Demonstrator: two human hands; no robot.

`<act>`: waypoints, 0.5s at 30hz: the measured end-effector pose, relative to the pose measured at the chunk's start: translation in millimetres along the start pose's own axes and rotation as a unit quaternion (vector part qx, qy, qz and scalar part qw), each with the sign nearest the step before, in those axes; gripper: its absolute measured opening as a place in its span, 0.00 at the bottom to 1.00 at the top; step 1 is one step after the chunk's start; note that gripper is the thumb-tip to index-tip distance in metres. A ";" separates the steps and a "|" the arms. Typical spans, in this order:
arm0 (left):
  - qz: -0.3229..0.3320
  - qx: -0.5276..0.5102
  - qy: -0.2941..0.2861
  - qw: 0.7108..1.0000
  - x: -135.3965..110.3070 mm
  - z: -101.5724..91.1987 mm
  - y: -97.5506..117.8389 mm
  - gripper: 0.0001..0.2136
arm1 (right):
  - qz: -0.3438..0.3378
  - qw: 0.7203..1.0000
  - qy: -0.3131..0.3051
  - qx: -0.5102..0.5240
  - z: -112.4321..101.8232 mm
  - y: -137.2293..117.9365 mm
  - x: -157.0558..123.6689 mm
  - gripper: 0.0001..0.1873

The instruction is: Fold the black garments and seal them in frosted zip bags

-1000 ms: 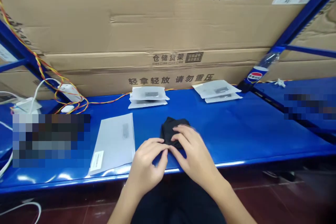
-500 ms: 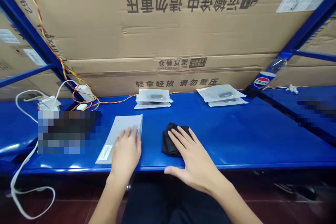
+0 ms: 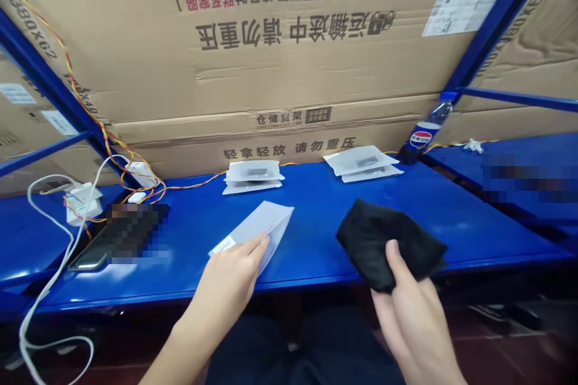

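Black folded cloth (image 3: 383, 243) gripped in the half-closed right hand (image 3: 409, 313), raised over the front edge of a blue steel shelf (image 3: 478, 234); pale grey flat envelope (image 3: 266, 225) pinched, tilted, in the nearly closed left hand (image 3: 223, 274).

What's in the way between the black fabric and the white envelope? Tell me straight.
Nothing visible. The right hand grips the black fabric, the left hand grips the white envelope, and only a gap above the blue shelf separates them.
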State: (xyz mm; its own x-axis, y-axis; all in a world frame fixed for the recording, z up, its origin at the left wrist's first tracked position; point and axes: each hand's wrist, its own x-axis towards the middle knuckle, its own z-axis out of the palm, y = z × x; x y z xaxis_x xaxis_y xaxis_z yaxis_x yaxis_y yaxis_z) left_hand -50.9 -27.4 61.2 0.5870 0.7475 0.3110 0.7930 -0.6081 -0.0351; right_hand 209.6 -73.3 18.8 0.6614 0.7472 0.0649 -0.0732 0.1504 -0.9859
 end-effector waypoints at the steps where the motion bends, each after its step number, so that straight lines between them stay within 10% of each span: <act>1: 0.013 -0.014 0.009 1.000 4.2 -0.8 4.0 0.29 | -0.035 0.999 0.014 0.000 1.6 -1.5 -4.3 0.31; 5: 0.063 -0.118 0.031 0.991 20.9 -9.3 24.1 0.33 | -0.323 0.940 -0.057 -0.092 6.1 2.0 -20.9 0.27; 9: 0.071 -0.250 0.029 0.965 28.9 -14.5 33.0 0.34 | -0.544 0.776 -0.283 -0.147 13.7 2.7 -12.8 0.19; 11: 0.064 -0.274 0.022 0.959 27.8 -10.7 30.3 0.38 | -0.614 0.702 -0.316 -0.175 16.2 3.2 -0.8 0.20; 15: 0.047 -0.301 0.022 0.952 23.4 0.8 29.3 0.43 | -0.628 0.662 -0.342 -0.225 24.1 13.0 13.7 0.18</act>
State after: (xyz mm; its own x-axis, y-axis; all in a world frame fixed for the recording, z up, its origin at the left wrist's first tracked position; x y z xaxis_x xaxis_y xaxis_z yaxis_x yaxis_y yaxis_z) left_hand -13.9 -27.6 66.7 0.6321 0.6790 0.3734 0.4932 -0.7242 0.4821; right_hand 199.7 -45.5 10.6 -0.5136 0.3575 0.7800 0.5459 0.8375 -0.0244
